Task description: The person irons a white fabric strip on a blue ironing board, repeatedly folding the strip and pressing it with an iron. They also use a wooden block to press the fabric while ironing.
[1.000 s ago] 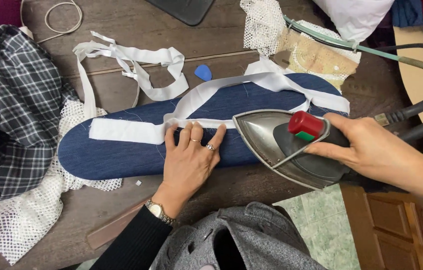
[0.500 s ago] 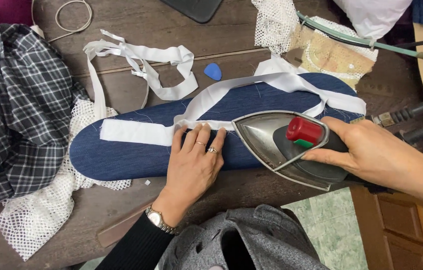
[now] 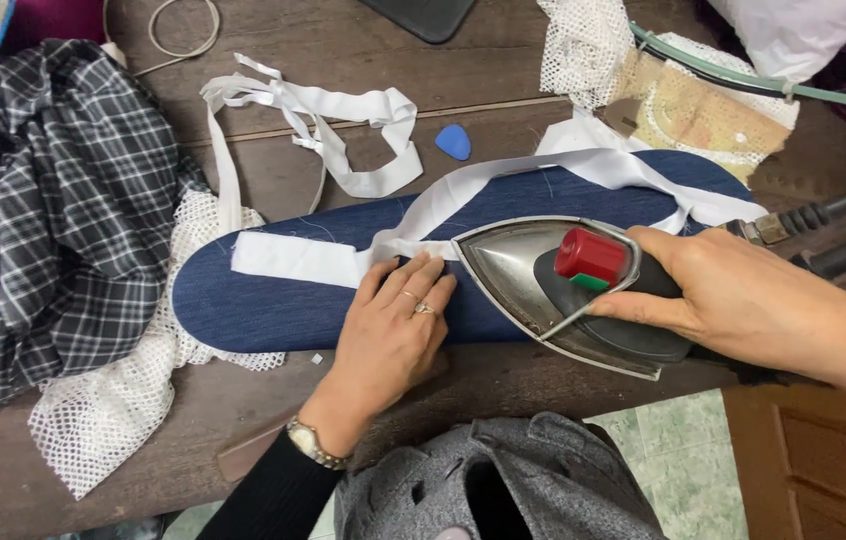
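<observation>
Here the right hand (image 3: 733, 295) is closed around the dark handle of a steel iron (image 3: 543, 285), whose long axis runs crosswise and whose pointed nose aims toward the left hand (image 3: 393, 325). That hand lies flat and open, holding nothing, fingertips pressing a white fabric strip (image 3: 293, 258) just ahead of the iron's tip. Under both hands a long navy pressing board (image 3: 273, 305) stretches lengthwise across the wooden tabletop (image 3: 503, 370), with plaid cloth (image 3: 53, 220) beyond the left hand.
</observation>
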